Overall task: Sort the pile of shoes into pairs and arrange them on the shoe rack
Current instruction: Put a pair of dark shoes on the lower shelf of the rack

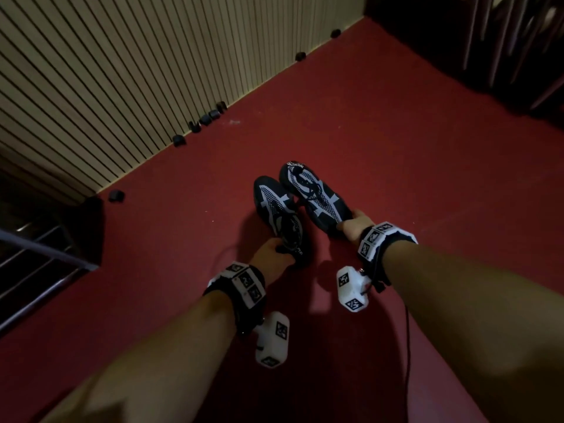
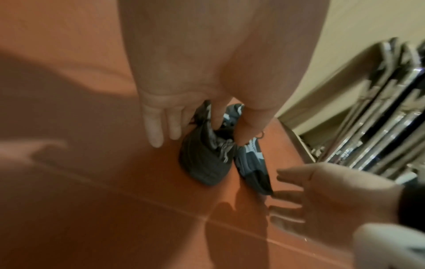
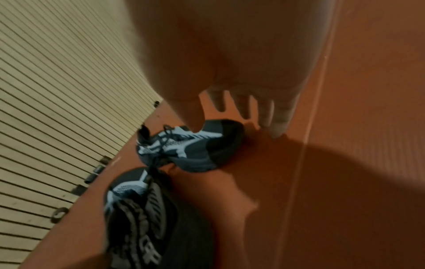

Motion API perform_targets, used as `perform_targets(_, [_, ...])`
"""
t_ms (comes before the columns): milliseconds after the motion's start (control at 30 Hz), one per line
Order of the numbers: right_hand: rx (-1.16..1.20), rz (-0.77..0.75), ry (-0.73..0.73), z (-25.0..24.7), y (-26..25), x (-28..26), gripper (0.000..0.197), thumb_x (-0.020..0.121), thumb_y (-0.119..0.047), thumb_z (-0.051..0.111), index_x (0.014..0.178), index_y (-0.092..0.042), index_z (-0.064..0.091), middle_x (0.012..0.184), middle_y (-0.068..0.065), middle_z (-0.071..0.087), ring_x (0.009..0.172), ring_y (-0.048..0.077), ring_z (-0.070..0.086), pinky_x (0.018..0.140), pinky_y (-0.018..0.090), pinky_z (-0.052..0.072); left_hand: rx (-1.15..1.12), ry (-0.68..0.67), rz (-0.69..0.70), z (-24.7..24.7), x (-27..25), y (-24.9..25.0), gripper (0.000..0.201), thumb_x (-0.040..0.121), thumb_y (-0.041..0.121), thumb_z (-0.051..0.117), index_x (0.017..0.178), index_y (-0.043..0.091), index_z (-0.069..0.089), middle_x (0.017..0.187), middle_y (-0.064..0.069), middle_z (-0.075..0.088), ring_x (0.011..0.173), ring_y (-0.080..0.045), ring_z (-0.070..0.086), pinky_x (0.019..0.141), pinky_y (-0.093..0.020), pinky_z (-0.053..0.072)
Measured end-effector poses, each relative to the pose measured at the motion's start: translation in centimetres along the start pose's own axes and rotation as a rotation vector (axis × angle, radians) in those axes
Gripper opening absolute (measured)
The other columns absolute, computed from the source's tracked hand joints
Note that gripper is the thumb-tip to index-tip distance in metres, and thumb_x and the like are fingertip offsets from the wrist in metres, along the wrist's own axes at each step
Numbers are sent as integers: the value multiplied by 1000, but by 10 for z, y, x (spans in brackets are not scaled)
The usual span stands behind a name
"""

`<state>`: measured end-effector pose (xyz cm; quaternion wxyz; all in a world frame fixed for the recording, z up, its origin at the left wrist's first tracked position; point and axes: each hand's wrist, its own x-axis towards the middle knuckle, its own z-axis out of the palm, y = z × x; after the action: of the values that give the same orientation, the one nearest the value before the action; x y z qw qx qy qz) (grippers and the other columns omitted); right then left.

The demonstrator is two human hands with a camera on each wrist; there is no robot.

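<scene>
Two matching black sneakers with white mesh and stripes lie side by side on the red floor, pointing opposite ways. My left hand (image 1: 271,254) grips the nearer left sneaker (image 1: 274,206) at its heel collar. In the left wrist view a finger and the thumb pinch that collar (image 2: 220,131) while two fingers stay straight. My right hand (image 1: 355,224) is at the toe of the right sneaker (image 1: 314,193). In the right wrist view its fingers (image 3: 241,109) are straight and spread, and only the thumb tip touches the toe cap (image 3: 220,134).
A beige slatted wall (image 1: 106,71) runs along the left, with small black feet (image 1: 207,117) at its base. A dark rack with metal rails (image 1: 36,264) stands at the lower left. Dark upright frames (image 1: 503,47) lean at the top right.
</scene>
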<state>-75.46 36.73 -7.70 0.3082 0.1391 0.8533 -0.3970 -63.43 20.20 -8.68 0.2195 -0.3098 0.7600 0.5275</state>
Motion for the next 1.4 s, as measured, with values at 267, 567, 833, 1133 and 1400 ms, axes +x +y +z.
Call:
perform_targets(267, [79, 53, 128, 16, 9, 12, 62, 77, -26, 71, 131, -11, 45, 99, 9, 60, 84, 27, 61, 84, 40, 55, -304, -4, -135, 11, 11, -2, 62, 88, 14, 62, 143, 25, 35, 107, 1, 53, 81, -11, 50, 76, -33, 44])
perform_targets(567, [178, 163, 38, 22, 4, 16, 37, 77, -11, 74, 108, 2, 61, 91, 20, 69, 81, 36, 68, 77, 44, 58, -638, 8, -184, 4, 11, 3, 55, 86, 10, 62, 133, 28, 42, 130, -4, 55, 117, -27, 55, 90, -46, 51])
perform_targets(833, [306, 218, -212, 34, -8, -3, 46, 67, -6, 65, 111, 4, 59, 83, 20, 71, 68, 31, 65, 53, 32, 46, -577, 219, -149, -22, 3, -9, 19, 88, 23, 65, 105, 13, 63, 91, -8, 67, 70, -20, 58, 54, -24, 41])
perform_targets(1133, [135, 57, -666, 70, -53, -86, 9, 89, -8, 42, 92, -6, 50, 55, 8, 53, 42, 19, 49, 42, 22, 37, -616, 167, -264, -115, -69, -44, 22, 83, 9, 57, 95, -10, 59, 67, -21, 55, 46, -29, 56, 48, -31, 49])
perform_targets(1400, [-469, -131, -741, 113, -132, -192, 20, 74, -18, 54, 70, -3, 66, 52, 6, 48, 41, 16, 36, 42, 17, 25, -679, 308, -235, -188, -182, -81, 3, 77, 8, 55, 76, 7, 52, 59, -8, 52, 48, -21, 52, 55, -26, 42])
